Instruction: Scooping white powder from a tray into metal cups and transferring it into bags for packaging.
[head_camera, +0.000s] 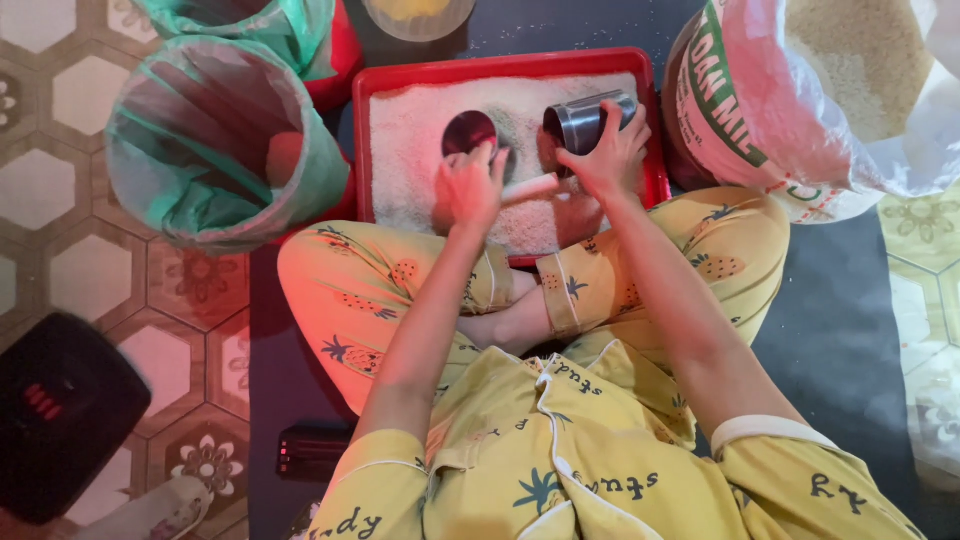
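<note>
From the head camera, the right hand (608, 150) grips a shiny cylindrical metal cup (585, 120), tilted on its side over a red rectangular plastic tray (655, 150) spread with white rice (415, 150). The left hand (470, 190) closes around a pale stick-like handle (530, 187) beside a round dark-red lid (469, 132) lying in the rice.

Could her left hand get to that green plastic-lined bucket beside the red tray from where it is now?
Probably yes. The left hand rests on the rice in the red tray, and the green plastic-lined bucket stands just beside it, with nothing visible in between.
</note>
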